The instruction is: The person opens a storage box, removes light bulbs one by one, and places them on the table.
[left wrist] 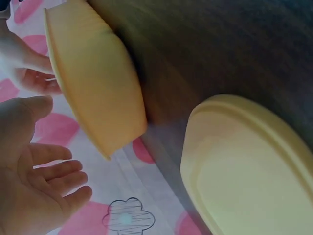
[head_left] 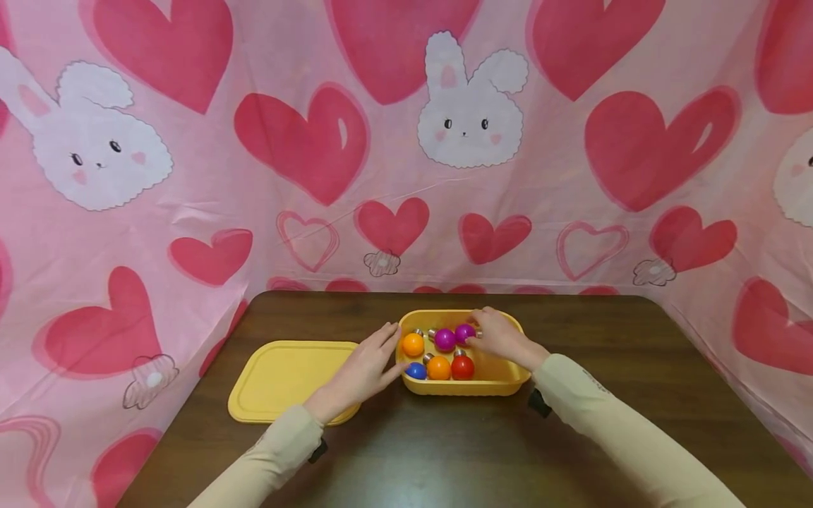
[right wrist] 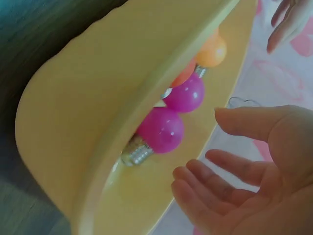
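Observation:
A yellow plastic box (head_left: 492,388) sits on the table with several small coloured light bulbs in it. Two purple bulbs (right wrist: 160,129) lie near its middle, metal bases showing. Beside them are two orange bulbs (head_left: 413,344), a red bulb (head_left: 463,367) and a blue bulb (head_left: 416,371), partly covered in the head view. My left hand (head_left: 365,367) is at the box's left end, fingers extended and thumb spread. Over the right part of the box, my right hand (head_left: 502,336) hovers close to a purple bulb; the right wrist view shows its bent fingers holding nothing.
A flat yellow lid (head_left: 286,381) lies on the table left of the box, partly under my left forearm. The dark wooden table (head_left: 610,395) meets a pink heart-and-rabbit cloth (head_left: 540,176) behind and at the sides.

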{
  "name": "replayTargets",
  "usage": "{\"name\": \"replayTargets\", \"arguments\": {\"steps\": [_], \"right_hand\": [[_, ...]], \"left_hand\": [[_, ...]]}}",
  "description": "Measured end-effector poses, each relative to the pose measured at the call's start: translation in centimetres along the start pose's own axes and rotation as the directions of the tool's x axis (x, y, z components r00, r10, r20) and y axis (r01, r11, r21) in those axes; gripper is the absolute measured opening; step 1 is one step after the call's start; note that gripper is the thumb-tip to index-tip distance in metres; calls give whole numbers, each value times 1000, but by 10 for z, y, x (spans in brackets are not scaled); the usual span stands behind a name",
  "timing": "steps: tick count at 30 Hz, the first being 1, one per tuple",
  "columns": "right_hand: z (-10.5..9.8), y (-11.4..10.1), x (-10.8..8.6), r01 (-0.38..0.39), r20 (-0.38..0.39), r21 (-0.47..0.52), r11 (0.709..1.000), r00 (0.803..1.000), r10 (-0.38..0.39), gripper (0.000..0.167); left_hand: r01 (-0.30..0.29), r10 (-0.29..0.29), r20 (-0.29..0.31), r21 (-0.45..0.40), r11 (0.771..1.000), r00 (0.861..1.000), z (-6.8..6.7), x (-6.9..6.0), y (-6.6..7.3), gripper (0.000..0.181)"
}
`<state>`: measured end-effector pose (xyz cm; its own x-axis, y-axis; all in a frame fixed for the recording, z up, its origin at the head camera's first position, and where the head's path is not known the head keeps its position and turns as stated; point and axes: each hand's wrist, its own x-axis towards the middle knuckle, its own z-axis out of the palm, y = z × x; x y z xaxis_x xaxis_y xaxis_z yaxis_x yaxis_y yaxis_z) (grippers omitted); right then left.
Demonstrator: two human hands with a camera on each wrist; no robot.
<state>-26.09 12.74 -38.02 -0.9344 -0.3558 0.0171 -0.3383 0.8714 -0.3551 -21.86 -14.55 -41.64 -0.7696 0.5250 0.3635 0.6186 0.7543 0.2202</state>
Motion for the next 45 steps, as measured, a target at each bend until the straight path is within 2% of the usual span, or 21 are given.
{"name": "replayTargets", "arguments": {"steps": [8,16,20,27,33,38,45], "right_hand": [[2,11,11,62,52,-34,997,997,-61,41],[4,12,20,25,100,-53,998,995,-19,37],[4,13,23,34,120,-58,998,992,-26,36],[5,12,26,107,147,-76,991,985,-95,36],[5,11,30,143,175,-87,986,977,-126,32],[4,12,32,134,186,-107,985,976,-113,32],[5,14,32,34,222,-75,997,975,-17,29]], "left_hand": [[-30,28,49,35,999,998,13,-3,-2,70],[25,-28,128,21,999,991,17,-5,0,68],[23,-27,130,30,999,991,18,-5,0,69],[-13,7,112,54,998,994,20,-4,-3,69],[-19,13,106,57,998,994,20,-3,-4,69],[-10,2,112,63,998,994,20,-3,-4,70],[6,-15,118,78,997,993,20,-4,-4,73]]}}
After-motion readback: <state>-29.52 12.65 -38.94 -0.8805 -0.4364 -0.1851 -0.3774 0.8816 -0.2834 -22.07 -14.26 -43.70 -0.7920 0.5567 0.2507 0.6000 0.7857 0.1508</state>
